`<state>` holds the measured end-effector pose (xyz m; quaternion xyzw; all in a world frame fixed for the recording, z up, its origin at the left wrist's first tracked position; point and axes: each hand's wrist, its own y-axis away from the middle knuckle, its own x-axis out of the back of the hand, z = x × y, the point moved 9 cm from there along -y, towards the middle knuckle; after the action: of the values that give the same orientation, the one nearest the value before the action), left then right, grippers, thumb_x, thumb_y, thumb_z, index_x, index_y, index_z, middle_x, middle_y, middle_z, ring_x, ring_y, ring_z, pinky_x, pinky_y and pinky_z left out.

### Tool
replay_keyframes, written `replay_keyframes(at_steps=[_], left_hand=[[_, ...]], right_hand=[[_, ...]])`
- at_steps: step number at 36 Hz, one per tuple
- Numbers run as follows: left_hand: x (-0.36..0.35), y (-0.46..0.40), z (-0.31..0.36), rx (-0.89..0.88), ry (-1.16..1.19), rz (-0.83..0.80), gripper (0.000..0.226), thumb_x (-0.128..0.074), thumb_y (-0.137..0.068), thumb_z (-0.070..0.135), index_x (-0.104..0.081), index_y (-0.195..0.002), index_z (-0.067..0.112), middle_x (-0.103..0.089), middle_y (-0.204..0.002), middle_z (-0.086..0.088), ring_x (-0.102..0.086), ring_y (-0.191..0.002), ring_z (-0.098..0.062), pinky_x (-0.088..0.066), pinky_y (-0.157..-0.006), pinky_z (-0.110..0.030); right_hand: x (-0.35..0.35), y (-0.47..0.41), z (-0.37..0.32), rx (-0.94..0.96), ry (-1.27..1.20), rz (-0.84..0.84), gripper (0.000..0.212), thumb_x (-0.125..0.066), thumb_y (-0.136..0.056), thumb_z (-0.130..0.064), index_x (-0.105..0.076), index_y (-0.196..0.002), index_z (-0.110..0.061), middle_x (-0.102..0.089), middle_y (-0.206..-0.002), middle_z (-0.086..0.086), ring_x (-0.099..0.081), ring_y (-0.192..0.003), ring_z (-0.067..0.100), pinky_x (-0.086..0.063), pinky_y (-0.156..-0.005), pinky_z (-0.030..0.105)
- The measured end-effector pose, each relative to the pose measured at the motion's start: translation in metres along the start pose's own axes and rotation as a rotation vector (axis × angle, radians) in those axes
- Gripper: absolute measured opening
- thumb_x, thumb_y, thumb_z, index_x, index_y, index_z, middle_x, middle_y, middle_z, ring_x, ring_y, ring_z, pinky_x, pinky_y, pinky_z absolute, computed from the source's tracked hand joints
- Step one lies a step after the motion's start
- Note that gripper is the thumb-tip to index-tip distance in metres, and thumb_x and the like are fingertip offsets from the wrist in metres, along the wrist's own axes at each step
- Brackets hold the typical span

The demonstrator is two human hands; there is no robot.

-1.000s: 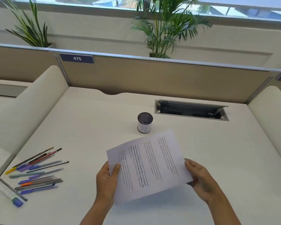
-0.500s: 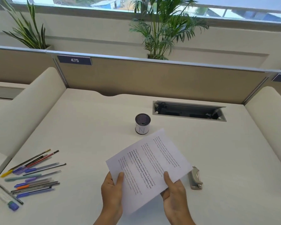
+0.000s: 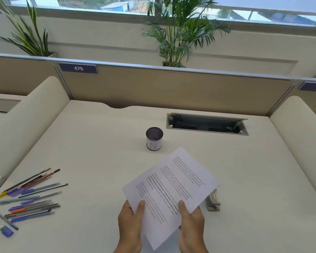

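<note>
White printed paper sheet [image 3: 171, 189] is being held just above the wide cream desk [image 3: 98, 143], pinched along its near edge by both hands; whether it is one page or several stacked I cannot tell. The left hand [image 3: 130, 227] is gripping the near-left corner, with its thumb [image 3: 140, 207] lying on the printed face and its fingers curled underneath. The right hand [image 3: 191, 225] is gripping further along the same edge in the same way, with its thumb [image 3: 181, 207] on top. From the fingers, the sheet's long axis is running away and to the right, and the far corner is tilting up over the desk.

Well beyond the fingers, a dark open cable hatch [image 3: 207, 124] is sitting in the desk. Far to the left of the left fingers, a loose spread of coloured pens and pencils [image 3: 31, 196] is lying flat. Ahead of the fingers, past the sheet's far corner, a small round mesh pen cup with a white band [image 3: 154, 138] is standing upright. Just to the right of the right fingers, a small grey metal stapler [image 3: 212, 201] is lying partly hidden under the sheet's right corner.

The right hand is clearly the nearer one to the stapler, so any reach for it would probably be falling to that hand while the left is holding the sheet alone.
</note>
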<state>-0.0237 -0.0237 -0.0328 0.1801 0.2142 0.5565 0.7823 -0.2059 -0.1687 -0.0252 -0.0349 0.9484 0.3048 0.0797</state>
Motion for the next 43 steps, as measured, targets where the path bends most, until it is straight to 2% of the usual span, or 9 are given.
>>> replay_keyframes(at_steps=[8, 14, 19, 22, 26, 29, 35, 40, 43], left_hand=[[-0.037, 0.020, -0.007, 0.010, -0.028, -0.146, 0.029, -0.072, -0.100, 0.007, -0.071, -0.121, 0.028, -0.084, -0.110, 0.008, -0.081, -0.094, -0.016, -0.067, -0.072, -0.037], [-0.069, 0.022, -0.019, 0.035, -0.150, -0.215, 0.017, -0.069, -0.103, 0.012, -0.072, -0.120, 0.015, -0.083, -0.108, -0.003, -0.082, -0.091, -0.027, -0.068, -0.071, -0.038], [-0.102, 0.023, -0.026, -0.041, -0.344, -0.299, 0.019, -0.064, -0.106, 0.015, -0.074, -0.115, 0.027, -0.082, -0.106, 0.008, -0.082, -0.090, -0.016, -0.067, -0.079, -0.036], [-0.125, 0.022, -0.027, -0.120, -0.455, -0.336, 0.021, -0.063, -0.106, 0.017, -0.073, -0.113, 0.034, -0.081, -0.110, 0.014, -0.079, -0.097, -0.010, -0.065, -0.087, -0.033], [-0.161, 0.017, -0.027, -0.243, -0.581, -0.371, 0.023, -0.062, -0.106, 0.017, -0.072, -0.114, 0.036, -0.074, -0.118, 0.021, -0.068, -0.115, -0.003, -0.053, -0.095, -0.020], [-0.190, 0.010, -0.032, -0.331, -0.669, -0.397, 0.022, -0.061, -0.107, 0.020, -0.070, -0.124, 0.031, -0.070, -0.127, 0.018, -0.062, -0.126, -0.005, -0.047, -0.111, -0.028], [-0.241, -0.008, -0.048, -0.433, -0.847, -0.367, 0.029, -0.058, -0.108, 0.024, -0.063, -0.135, 0.015, -0.060, -0.143, -0.001, -0.036, -0.154, -0.026, -0.029, -0.127, -0.042], [-0.276, -0.013, -0.071, -0.406, -0.962, -0.410, 0.051, -0.044, -0.112, 0.038, -0.047, -0.155, 0.011, -0.023, -0.175, -0.011, 0.002, -0.167, -0.029, 0.004, -0.133, -0.051], [-0.291, -0.014, -0.075, -0.410, -1.022, -0.369, 0.057, -0.039, -0.113, 0.041, -0.041, -0.159, 0.008, -0.013, -0.177, -0.014, 0.005, -0.167, -0.031, 0.006, -0.132, -0.054]], right_hand=[[0.043, -0.029, -0.042, 0.075, 0.019, 0.059, 0.020, -0.075, -0.098, -0.008, -0.077, -0.107, -0.026, -0.084, -0.104, -0.008, -0.080, -0.098, 0.020, -0.061, -0.098, 0.046], [0.093, -0.059, -0.098, 0.164, 0.056, 0.079, 0.021, -0.080, -0.094, -0.007, -0.079, -0.108, -0.022, -0.085, -0.104, -0.006, -0.081, -0.095, 0.018, -0.060, -0.088, 0.036], [0.144, -0.091, -0.142, 0.188, 0.132, 0.093, 0.025, -0.080, -0.093, -0.004, -0.078, -0.110, -0.021, -0.084, -0.106, -0.004, -0.077, -0.102, 0.022, -0.057, -0.101, 0.043], [0.174, -0.114, -0.163, 0.166, 0.199, 0.058, 0.027, -0.080, -0.091, -0.001, -0.079, -0.112, -0.019, -0.084, -0.108, -0.001, -0.079, -0.099, 0.025, -0.059, -0.097, 0.042], [0.212, -0.144, -0.180, 0.082, 0.288, -0.006, 0.031, -0.083, -0.087, -0.001, -0.078, -0.116, -0.012, -0.084, -0.107, 0.009, -0.082, -0.092, 0.033, -0.065, -0.085, 0.050], [0.230, -0.160, -0.188, 0.058, 0.347, -0.048, 0.032, -0.084, -0.087, -0.001, -0.079, -0.116, -0.012, -0.083, -0.110, 0.014, -0.082, -0.095, 0.038, -0.063, -0.090, 0.062], [0.251, -0.173, -0.193, 0.018, 0.449, -0.098, 0.032, -0.085, -0.087, -0.004, -0.080, -0.116, -0.016, -0.083, -0.109, 0.014, -0.081, -0.096, 0.042, -0.061, -0.093, 0.066], [0.260, -0.181, -0.189, 0.001, 0.476, -0.113, 0.024, -0.085, -0.087, -0.004, -0.084, -0.105, -0.019, -0.084, -0.106, 0.014, -0.082, -0.094, 0.040, -0.062, -0.092, 0.064], [0.261, -0.185, -0.182, -0.029, 0.475, -0.127, 0.024, -0.084, -0.088, -0.004, -0.083, -0.107, -0.017, -0.083, -0.108, 0.015, -0.081, -0.095, 0.041, -0.062, -0.092, 0.065]])
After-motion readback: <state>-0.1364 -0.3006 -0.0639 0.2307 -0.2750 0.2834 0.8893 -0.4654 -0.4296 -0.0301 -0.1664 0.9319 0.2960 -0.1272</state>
